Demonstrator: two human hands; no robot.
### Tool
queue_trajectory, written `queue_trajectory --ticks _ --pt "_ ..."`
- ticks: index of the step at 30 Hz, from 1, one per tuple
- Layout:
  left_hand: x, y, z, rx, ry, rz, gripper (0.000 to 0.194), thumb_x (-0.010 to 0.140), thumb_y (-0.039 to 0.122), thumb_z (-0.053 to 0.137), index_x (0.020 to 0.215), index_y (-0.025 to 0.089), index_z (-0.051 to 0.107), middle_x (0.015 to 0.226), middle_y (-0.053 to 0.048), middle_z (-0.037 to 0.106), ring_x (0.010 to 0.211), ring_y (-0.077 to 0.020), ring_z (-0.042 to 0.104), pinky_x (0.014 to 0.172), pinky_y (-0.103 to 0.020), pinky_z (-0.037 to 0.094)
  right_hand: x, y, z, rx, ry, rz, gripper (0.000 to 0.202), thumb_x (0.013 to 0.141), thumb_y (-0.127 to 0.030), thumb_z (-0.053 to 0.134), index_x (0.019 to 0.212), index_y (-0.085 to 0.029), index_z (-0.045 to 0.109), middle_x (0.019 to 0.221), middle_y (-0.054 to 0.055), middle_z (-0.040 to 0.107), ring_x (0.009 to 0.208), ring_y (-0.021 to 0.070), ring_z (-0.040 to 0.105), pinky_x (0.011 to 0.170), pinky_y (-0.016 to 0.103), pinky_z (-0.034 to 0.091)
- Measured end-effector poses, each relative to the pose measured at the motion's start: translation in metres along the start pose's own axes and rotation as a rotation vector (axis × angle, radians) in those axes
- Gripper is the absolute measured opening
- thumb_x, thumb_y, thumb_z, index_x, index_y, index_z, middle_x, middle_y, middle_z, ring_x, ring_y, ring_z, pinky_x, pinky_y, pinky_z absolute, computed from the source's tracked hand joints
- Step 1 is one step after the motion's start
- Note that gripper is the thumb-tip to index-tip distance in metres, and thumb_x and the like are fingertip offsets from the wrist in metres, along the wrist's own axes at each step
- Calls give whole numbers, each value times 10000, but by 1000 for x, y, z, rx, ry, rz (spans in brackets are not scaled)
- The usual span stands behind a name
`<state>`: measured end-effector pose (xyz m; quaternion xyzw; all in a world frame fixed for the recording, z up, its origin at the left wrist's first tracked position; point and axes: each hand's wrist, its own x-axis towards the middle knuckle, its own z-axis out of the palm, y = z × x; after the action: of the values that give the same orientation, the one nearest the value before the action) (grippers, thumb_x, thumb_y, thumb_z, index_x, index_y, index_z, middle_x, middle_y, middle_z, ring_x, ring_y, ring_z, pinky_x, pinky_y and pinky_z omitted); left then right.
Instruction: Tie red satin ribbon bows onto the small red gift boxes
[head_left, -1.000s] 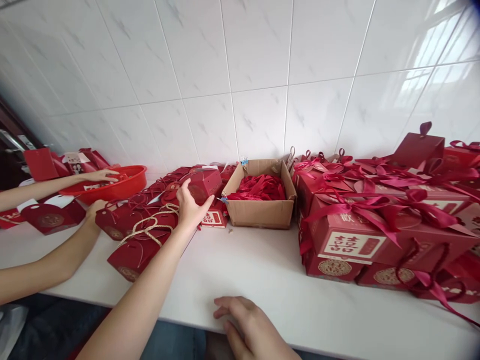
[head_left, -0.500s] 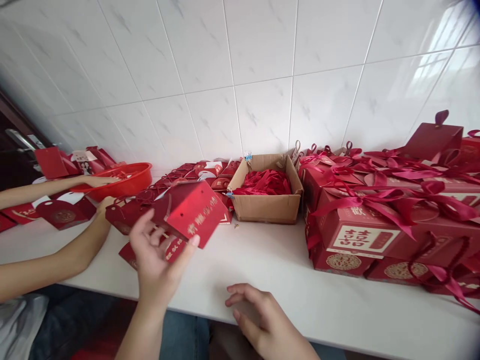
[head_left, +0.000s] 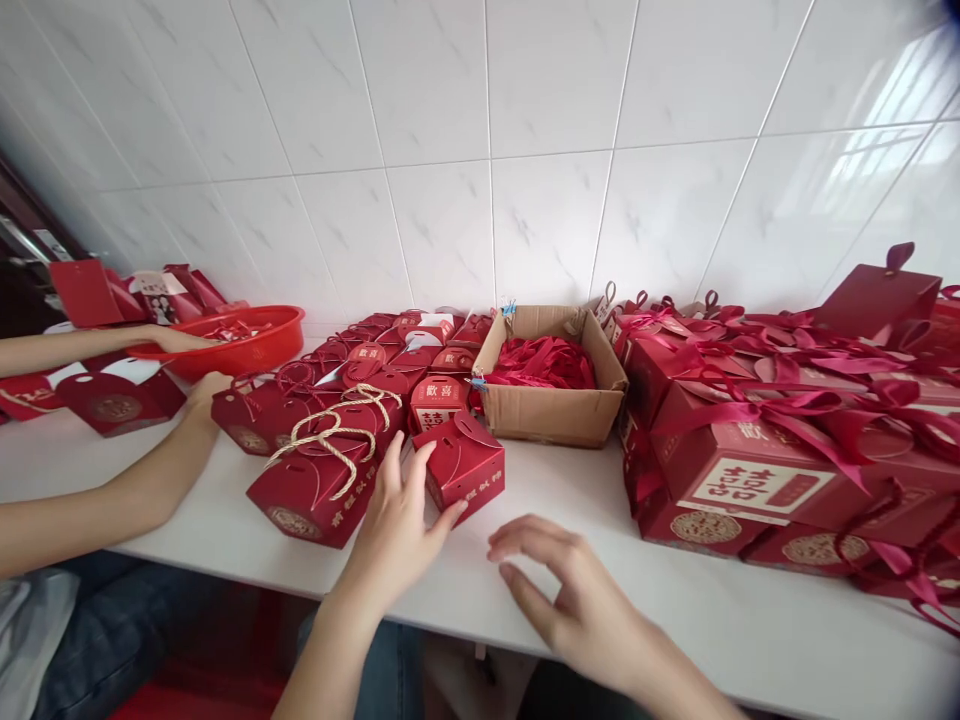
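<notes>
A small red gift box [head_left: 469,462] with gold lettering and a folded top rests upright on the white table. My left hand [head_left: 401,525] grips it, fingers along its left side and thumb at its front lower edge. My right hand [head_left: 559,580] hovers just right of the box, fingers loosely curved and apart, holding nothing. Left of my left hand stands a red box with tan cord handles [head_left: 326,470]. Behind the gripped box is another red box [head_left: 437,392] with gold characters.
A cardboard box [head_left: 551,415] of red ribbons stands by the tiled wall. Ribbon-tied red boxes [head_left: 750,480] are stacked at right. At left, a co-worker's arm [head_left: 112,510] lies near an orange-red basin [head_left: 281,335], the other hand reaching into it. Many red boxes crowd the middle.
My left hand has moved right and brought the tilted red gift box down upright onto the table. My right hand has shifted slightly right and up. The view has moved a little.
</notes>
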<state>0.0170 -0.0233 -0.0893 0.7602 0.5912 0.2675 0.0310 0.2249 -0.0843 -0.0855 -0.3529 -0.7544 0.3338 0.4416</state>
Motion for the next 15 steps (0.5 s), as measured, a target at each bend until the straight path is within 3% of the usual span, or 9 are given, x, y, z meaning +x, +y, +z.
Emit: queue_trajectory --ticks 2,4,7,9,11,13,15 --pt "11 5 -8 74 -6 13 582 834 458 547 1325 185 394 1512 -232 197 1391 -438 244 997 -610 385 27 -12 -23 -168 48 -78 175 848 -92 505 937 -177 629 947 65 653 883 163 622 822 275 499" --pt "20 9 -17 106 -86 12 581 818 479 554 1297 174 430 1496 -243 250 1383 -436 266 965 -603 416 58 -18 -45 -343 175 -130 150 844 -103 511 888 -169 638 919 73 649 861 173 618 796 290 503" --pt "30 14 -31 81 -236 1 645 793 555 553 1328 217 429 1489 -225 317 1370 -419 321 940 -579 452 107 -12 -69 -530 331 -58 144 816 -131 559 909 -158 666 930 82 643 851 188 623 794 324 516" --pt "34 16 -40 65 -277 15 657 781 614 535 1324 254 449 1496 -194 340 1374 -407 323 962 -587 436 134 1 -76 -618 370 53 199 776 -175 623 963 -143 686 1016 119 634 909 217 624 824 359 513" --pt "36 15 -45 55 -278 39 648 787 638 507 1319 270 463 1511 -165 333 1390 -393 298 996 -594 409 154 14 -77 -622 322 155 186 757 -197 648 926 -152 712 980 112 664 911 228 630 828 367 505" --pt "35 12 -43 24 -276 57 652 800 631 495 1346 281 436 1528 -141 310 1398 -376 289 1017 -582 401 167 24 -74 -588 265 204 123 765 -191 631 840 -177 727 873 70 699 830 205 644 779 336 504" --pt "35 6 -35 -28 -284 68 641 819 607 487 1374 297 397 1545 -112 278 1410 -352 272 1038 -559 397 175 26 -71 -552 290 199 111 771 -190 612 781 -182 722 792 43 707 721 175 637 697 303 495"
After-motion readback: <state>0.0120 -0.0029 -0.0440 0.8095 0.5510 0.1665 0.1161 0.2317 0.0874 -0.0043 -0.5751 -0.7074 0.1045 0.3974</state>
